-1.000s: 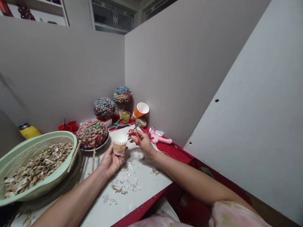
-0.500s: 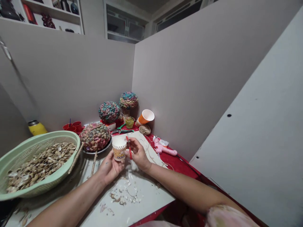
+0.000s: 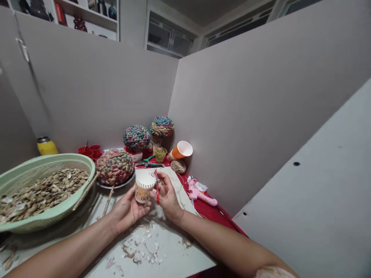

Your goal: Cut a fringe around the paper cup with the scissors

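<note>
My left hand (image 3: 131, 211) is closed around the lower part of a paper cup (image 3: 143, 192), which stands upright between both hands. The cup has an orange printed side, and its white rim is cut into a row of narrow strips. In my right hand (image 3: 169, 199) is a pair of red-handled scissors (image 3: 157, 189), held upright against the cup's right side with the blades at the rim. Small pale scraps (image 3: 147, 247) lie on the white board below my hands.
A green basket (image 3: 89, 170) of shells stands at left, beside a shell-covered ball (image 3: 115, 166) on a metal dish. Two more balls, green-handled pliers (image 3: 150, 164), an orange cup (image 3: 181, 150) and twine (image 3: 178, 166) sit behind. A pink glue gun (image 3: 201, 194) lies right.
The view has swung slightly, shifting the background to the right. Both hands still hold the cup and scissors, and the cup appears turned a little, with its printed picture shifted.
</note>
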Action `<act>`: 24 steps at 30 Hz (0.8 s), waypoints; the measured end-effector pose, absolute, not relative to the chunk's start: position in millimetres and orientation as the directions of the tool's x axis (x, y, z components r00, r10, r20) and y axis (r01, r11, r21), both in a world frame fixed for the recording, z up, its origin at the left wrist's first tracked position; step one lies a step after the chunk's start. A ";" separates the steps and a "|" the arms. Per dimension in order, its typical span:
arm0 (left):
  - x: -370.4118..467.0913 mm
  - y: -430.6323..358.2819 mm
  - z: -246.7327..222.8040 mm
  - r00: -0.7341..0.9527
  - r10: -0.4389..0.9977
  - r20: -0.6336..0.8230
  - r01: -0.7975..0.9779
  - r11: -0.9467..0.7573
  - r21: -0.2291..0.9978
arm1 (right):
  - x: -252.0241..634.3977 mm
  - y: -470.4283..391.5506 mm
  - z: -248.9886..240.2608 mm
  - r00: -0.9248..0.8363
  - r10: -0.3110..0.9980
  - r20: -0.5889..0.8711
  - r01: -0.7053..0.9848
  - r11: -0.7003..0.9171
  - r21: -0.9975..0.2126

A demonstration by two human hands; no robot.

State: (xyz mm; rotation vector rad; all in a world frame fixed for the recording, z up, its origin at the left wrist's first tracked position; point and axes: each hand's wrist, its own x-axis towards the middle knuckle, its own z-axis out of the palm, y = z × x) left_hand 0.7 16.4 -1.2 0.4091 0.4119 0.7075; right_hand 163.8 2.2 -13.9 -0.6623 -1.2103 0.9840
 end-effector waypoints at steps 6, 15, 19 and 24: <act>1.2 9.3 -3.9 0.716 0.669 -0.199 -0.522 0.703 0.484 | 166.6 0.6 -18.7 -0.043 0.928 0.369 -0.299 0.340 -0.891; 3.7 -6.7 1.4 0.679 0.707 -0.198 -0.495 0.640 0.588 | 172.6 -6.8 -13.5 0.008 0.929 0.370 -0.316 0.353 -0.880; 4.2 -10.4 2.3 0.576 0.779 -0.250 -0.476 0.568 0.671 | 176.4 -5.5 -10.5 0.055 0.915 0.399 -0.331 0.394 -0.857; 5.2 -9.3 2.3 0.486 0.850 -0.203 -0.488 0.457 0.744 | 174.9 -5.2 -6.7 0.064 0.915 0.397 -0.345 0.394 -0.852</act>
